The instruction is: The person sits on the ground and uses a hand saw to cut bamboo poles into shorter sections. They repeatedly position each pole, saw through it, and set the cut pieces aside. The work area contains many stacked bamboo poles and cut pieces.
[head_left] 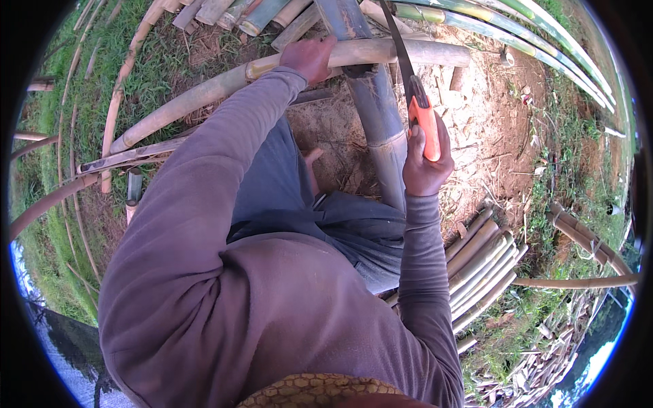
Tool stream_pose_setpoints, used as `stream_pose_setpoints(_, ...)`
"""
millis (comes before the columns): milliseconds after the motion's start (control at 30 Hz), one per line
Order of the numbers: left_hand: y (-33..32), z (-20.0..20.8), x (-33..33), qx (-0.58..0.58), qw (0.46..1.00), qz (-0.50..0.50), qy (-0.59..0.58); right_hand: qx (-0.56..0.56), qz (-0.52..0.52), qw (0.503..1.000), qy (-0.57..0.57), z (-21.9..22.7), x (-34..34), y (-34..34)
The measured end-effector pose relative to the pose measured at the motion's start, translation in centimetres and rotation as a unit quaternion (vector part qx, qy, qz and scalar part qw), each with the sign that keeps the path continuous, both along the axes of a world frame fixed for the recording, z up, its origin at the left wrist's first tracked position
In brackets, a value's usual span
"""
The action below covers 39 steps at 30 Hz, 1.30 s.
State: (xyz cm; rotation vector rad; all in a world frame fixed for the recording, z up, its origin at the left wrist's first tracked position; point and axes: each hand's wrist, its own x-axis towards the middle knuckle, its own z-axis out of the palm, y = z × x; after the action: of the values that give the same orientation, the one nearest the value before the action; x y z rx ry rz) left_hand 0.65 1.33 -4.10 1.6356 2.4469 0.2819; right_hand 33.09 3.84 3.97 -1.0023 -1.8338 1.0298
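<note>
My right hand (427, 163) is closed around the orange handle of a handsaw (426, 129), whose dark, narrow blade points away from me and crosses the pale bamboo pole (367, 52). Whether the teeth are in the bamboo I cannot tell. To the left of the blade, my left hand (309, 60) grips the same pole from above, its fingers partly hidden. This pole lies crosswise over a thick grey-green bamboo trunk (381, 122); a dark notch or opening shows in the trunk just below the crossing. The pole's cut end sticks out to the right of the blade.
Cut bamboo pieces (479, 262) lie stacked by my right forearm. Long green poles (503, 24) stretch across the far right, and short cut lengths (262, 15) lie at the far left. Pale sawdust and dirt (490, 129) cover the ground under the pole. Split scraps (544, 360) are heaped at lower right.
</note>
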Motion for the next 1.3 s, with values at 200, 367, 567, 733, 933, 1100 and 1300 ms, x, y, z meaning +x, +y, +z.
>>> stream_pose_setpoints(200,-0.8,1.0,-0.3,-0.024,0.999,0.022,0.002,0.05,0.026,0.998,0.011,0.3,5.9,-4.1)
stream_pose_setpoints(367,-0.6,0.4,1.1,-0.026,1.0,0.007,0.006,0.009,-0.002,1.0,-0.024,-0.5,-0.4,-0.1)
stream_pose_setpoints(567,0.3,2.1,-0.9,-0.025,0.999,0.033,0.028,-0.005,0.023,0.997,0.068,0.3,4.0,-3.4)
stream_pose_setpoints(733,-0.7,0.4,0.8,-0.031,0.999,0.008,0.01,-0.147,-0.021,0.988,0.046,-1.9,0.6,-0.8)
stream_pose_setpoints(933,0.0,2.1,0.5,-0.044,0.998,0.04,0.002,-0.03,-0.075,0.983,0.163,-4.3,2.6,1.5)
stream_pose_setpoints(1100,-0.2,1.5,0.7,-0.017,0.999,0.044,0.009,0.212,-0.12,0.937,-0.251,-10.2,11.2,9.4)
stream_pose_setpoints(1300,0.5,1.2,0.4,-0.011,0.999,0.038,0.018,0.156,-0.025,0.876,-0.455,-14.5,6.1,15.6)
